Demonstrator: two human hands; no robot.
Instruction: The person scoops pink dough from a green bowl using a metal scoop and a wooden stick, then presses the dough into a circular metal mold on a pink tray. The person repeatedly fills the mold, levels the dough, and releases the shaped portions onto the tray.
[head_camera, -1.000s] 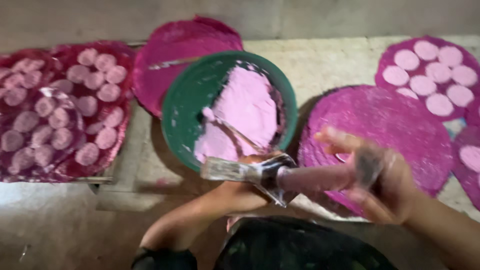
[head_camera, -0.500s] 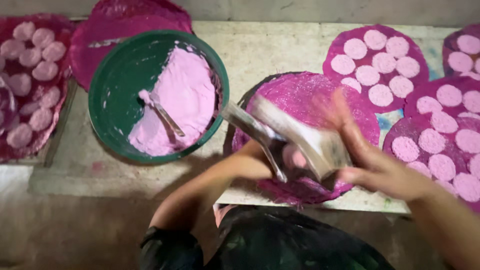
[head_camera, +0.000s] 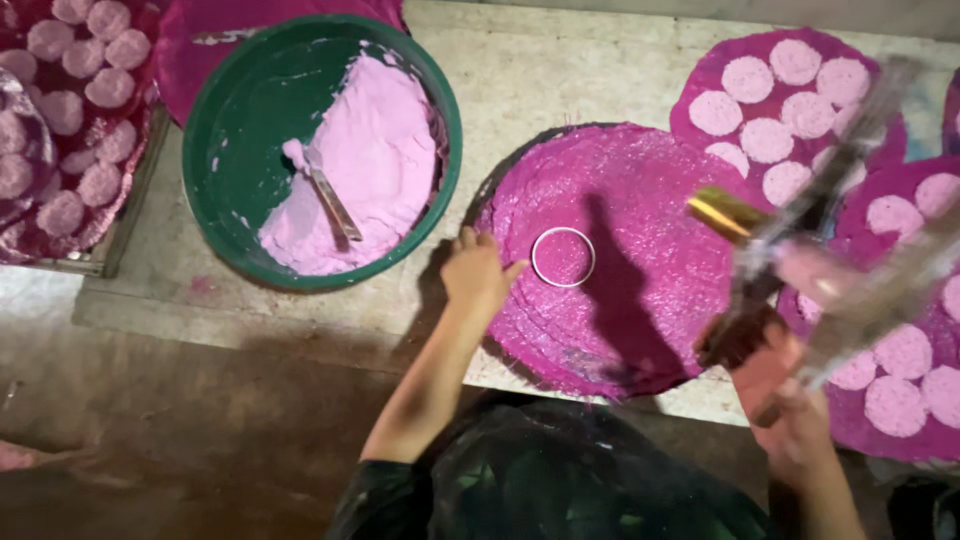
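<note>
My left hand (head_camera: 478, 277) rests on the edge of a round magenta woven mat (head_camera: 620, 250), fingers apart, just left of a small metal ring (head_camera: 563, 257) lying flat on the mat. My right hand (head_camera: 775, 385) is raised at the right and grips a blurred metal scoop-like tool (head_camera: 820, 240) smeared with pink paste. A green basin (head_camera: 320, 150) holding pink paste (head_camera: 350, 170) and a spoon (head_camera: 330, 195) stands to the left of the mat.
Magenta mats with several round pink discs lie at the right (head_camera: 790, 100) and lower right (head_camera: 900, 370). A tray of pink discs (head_camera: 70, 120) sits at the far left. The stone slab (head_camera: 560, 70) ends at a front edge above a dirt floor (head_camera: 180, 420).
The view shifted left to right. My hands separated: the ring now lies on the mat by my left hand, and my right hand swung the metal tool up and to the right.
</note>
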